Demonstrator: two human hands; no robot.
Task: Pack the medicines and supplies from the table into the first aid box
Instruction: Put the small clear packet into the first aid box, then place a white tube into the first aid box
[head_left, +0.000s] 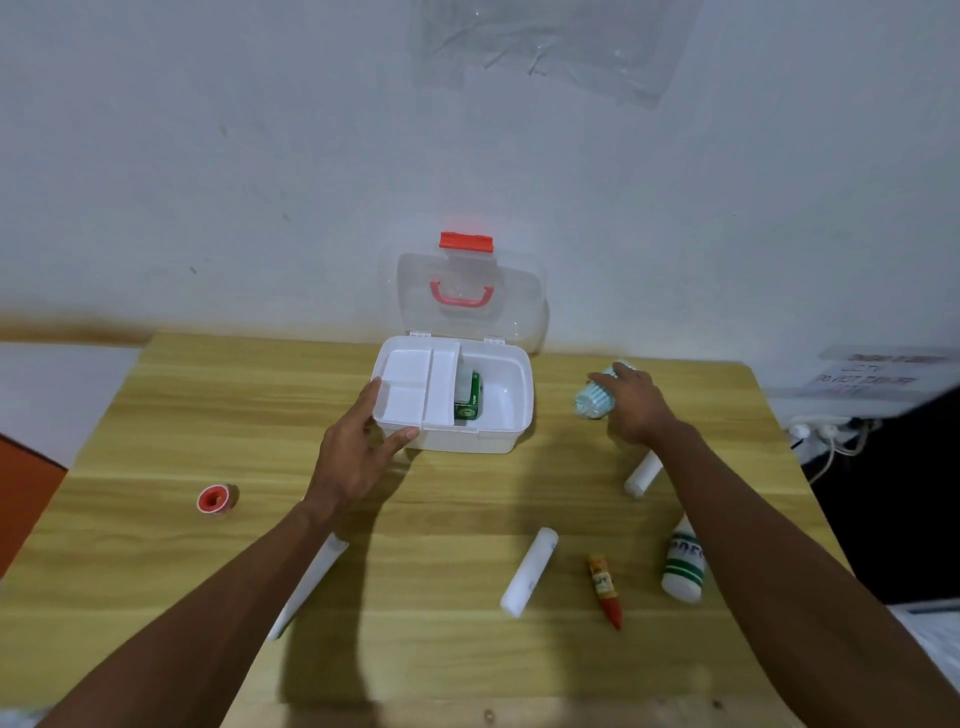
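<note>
The white first aid box (511, 431) stands open at the table's far middle, its clear lid (467, 291) leaning on the wall. A white inner tray (410, 384) covers its left half; a green carton (468, 400) lies in the right half. My left hand (358, 447) holds the box's front left corner. My right hand (636, 402) grips a pale blue-and-white roll (592, 402) to the right of the box. On the table lie a white bandage roll (530, 571), a red-orange tube (605, 590), a white-green bottle (683, 564), another white roll (641, 475), and a red tape spool (215, 499).
A long white roll (306, 587) lies partly under my left forearm. The wooden table (457, 649) meets a white wall at the back. An orange object (26, 493) sits off the left edge; cables and a socket (826, 434) hang off the right.
</note>
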